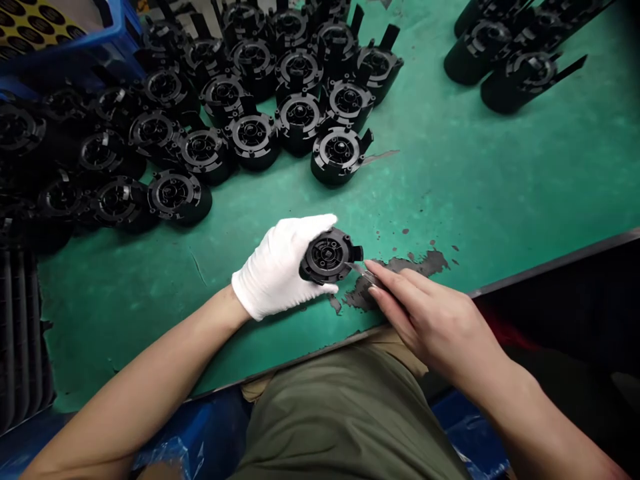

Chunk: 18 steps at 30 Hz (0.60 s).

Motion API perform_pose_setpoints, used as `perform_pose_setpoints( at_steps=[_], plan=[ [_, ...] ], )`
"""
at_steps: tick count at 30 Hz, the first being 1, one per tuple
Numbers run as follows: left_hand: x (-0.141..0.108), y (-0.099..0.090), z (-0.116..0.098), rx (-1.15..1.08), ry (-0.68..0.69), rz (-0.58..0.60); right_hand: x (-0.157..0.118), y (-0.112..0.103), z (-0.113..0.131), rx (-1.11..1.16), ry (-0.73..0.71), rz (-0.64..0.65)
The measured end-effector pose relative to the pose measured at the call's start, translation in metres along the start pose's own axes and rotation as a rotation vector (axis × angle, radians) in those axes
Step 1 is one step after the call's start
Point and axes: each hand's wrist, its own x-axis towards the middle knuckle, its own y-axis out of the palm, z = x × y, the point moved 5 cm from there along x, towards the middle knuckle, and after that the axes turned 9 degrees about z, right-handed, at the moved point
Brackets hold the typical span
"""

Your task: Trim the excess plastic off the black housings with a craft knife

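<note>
My left hand [274, 267], in a white cotton glove, grips a round black plastic moulded part [327, 257] with its ribbed face up. My right hand [425, 313] is bare and pinches a small metal-bladed knife [361, 272]. The blade's tip touches or nearly touches the part's lower right edge, close to a short square tab. The knife's handle is mostly hidden by my fingers. Many similar black parts [253, 133] lie in a dense group just beyond my hands.
More black parts with long flat tabs [520, 73] lie at the top right on the green work mat [475, 173], which has dark worn patches [400, 277]. A blue crate [85, 40] stands at the top left. The mat's front edge [550, 263] runs past my lap.
</note>
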Motion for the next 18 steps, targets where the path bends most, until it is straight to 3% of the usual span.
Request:
perform_pose_setpoints(
  at_steps=[5,12,18],
  plan=[
    [0.002,0.002,-0.002,0.019,0.011,-0.073,0.005,-0.001,0.008,-0.183,-0.019,0.018],
    [0.011,-0.001,-0.004,-0.025,-0.113,-0.014,0.007,-0.009,0.022,-0.334,-0.04,-0.051],
    [0.011,-0.001,-0.005,-0.027,-0.102,-0.04,0.006,-0.014,0.029,-0.42,-0.045,-0.011]
  ],
)
